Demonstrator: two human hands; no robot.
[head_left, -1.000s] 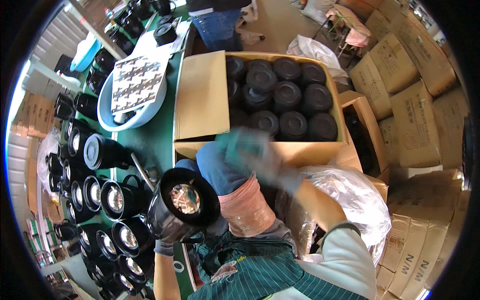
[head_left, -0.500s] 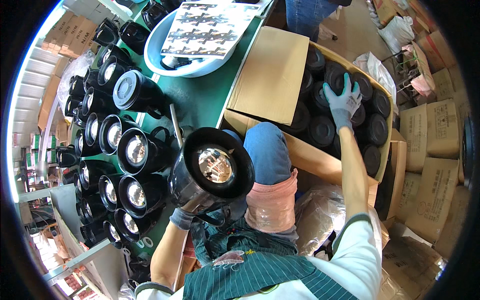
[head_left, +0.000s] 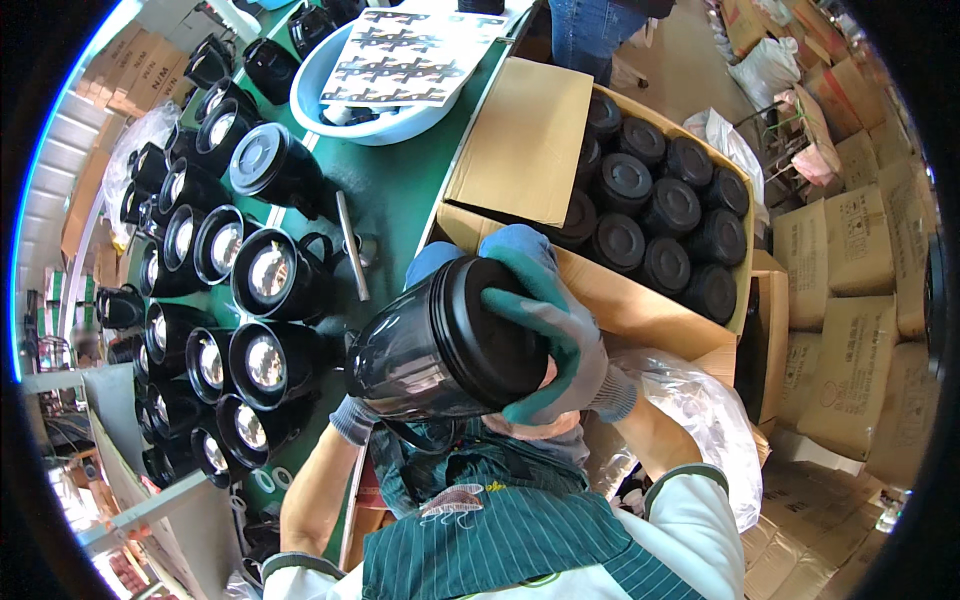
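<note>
**My teal-and-grey gloved right hand [head_left: 565,345] on a round black lid [head_left: 500,325]**

My right hand is curved round the lid, thumb and fingers spread to opposite sides of its rim. The lid sits on the mouth of a glossy black cylindrical jug [head_left: 400,355], tilted above my lap. My left hand [head_left: 355,418] is at the jug's base, mostly hidden behind it; I cannot tell how far its fingers are closed. Just beyond are my blue-trousered knees [head_left: 525,245].

On the green bench [head_left: 390,190] to my left lies a thin metal rod [head_left: 352,245], near open black jugs with mirror-like insides [head_left: 268,272]. Farther along, a patterned paper sheet [head_left: 400,60] rests over a light-blue plastic basin [head_left: 375,132].

Ahead and right, an open brown cardboard carton [head_left: 640,305] holds rows of black round-topped containers [head_left: 670,205]. A clear plastic bag [head_left: 700,420] lies nearer me.
</note>
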